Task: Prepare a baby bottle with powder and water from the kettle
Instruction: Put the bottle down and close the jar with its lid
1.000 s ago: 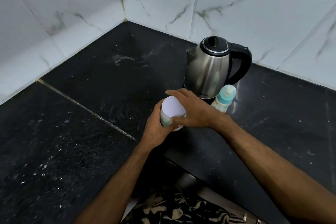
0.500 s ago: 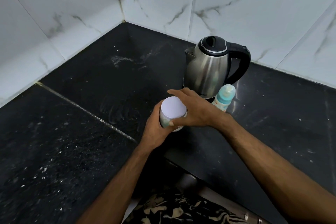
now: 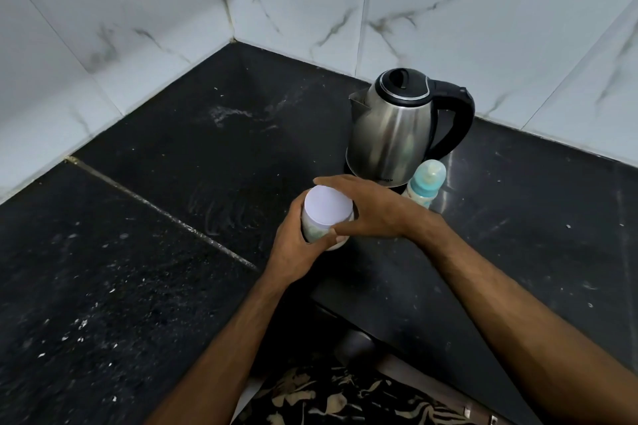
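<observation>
A small powder jar with a white round lid (image 3: 327, 208) stands at the middle of the black counter. My left hand (image 3: 297, 245) grips the jar's body from the left. My right hand (image 3: 371, 209) curls its fingers and thumb round the lid from the right. A steel kettle (image 3: 393, 134) with a black lid and handle sits on its base just behind my hands. A baby bottle with a teal collar and teat (image 3: 425, 183) stands upright to the right of the kettle, partly hidden behind my right wrist.
The black stone counter (image 3: 172, 252) runs into a corner of white marble-look wall tiles (image 3: 138, 28). A grout seam crosses the counter at the left. The counter's front edge lies below my forearms, with patterned cloth (image 3: 345, 400) beneath it.
Both hands have kept their hold on the jar and lid; my right hand's fingers have shifted slightly round the lid. The view has drifted a little.
</observation>
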